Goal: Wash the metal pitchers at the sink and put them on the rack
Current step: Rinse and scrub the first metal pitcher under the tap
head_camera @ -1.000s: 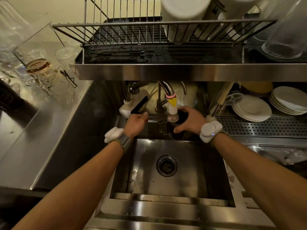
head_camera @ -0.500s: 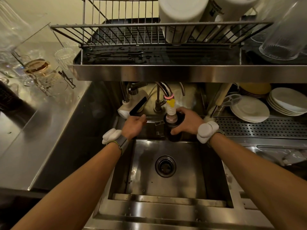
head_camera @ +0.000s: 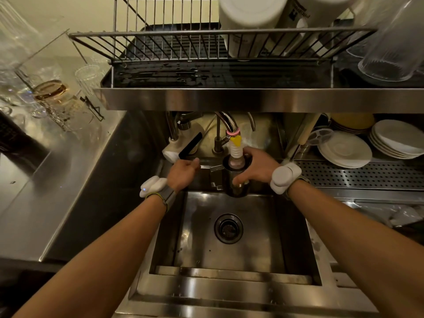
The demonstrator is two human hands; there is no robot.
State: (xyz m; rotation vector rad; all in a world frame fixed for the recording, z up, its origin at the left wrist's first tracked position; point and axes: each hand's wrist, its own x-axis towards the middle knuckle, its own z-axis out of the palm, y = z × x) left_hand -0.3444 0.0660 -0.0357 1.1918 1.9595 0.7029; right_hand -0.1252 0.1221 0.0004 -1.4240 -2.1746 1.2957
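Observation:
A metal pitcher (head_camera: 236, 190) stands upright under the ribbed white faucet nozzle (head_camera: 235, 152), whose tip reaches into the pitcher's mouth. My right hand (head_camera: 257, 168) grips the pitcher's body from the right, thumb in front. The pitcher's handle (head_camera: 215, 175) points left. My left hand (head_camera: 182, 172) sits just below the tip of a black tap lever (head_camera: 190, 145), thumb out, its fingers hidden behind the back of the hand. Above the sink (head_camera: 229, 255) hangs the wire drying rack (head_camera: 183, 45), its left part bare and wet.
White containers (head_camera: 250, 17) and a clear glass (head_camera: 394, 47) fill the rack's right side. Stacked plates (head_camera: 344, 149) lie on the perforated drainer to the right. Glassware (head_camera: 52, 95) stands on the steel counter to the left. The drain (head_camera: 228, 228) sits mid-basin.
My left hand has slipped slightly down and back from the black lever. My right hand keeps the pitcher under the nozzle.

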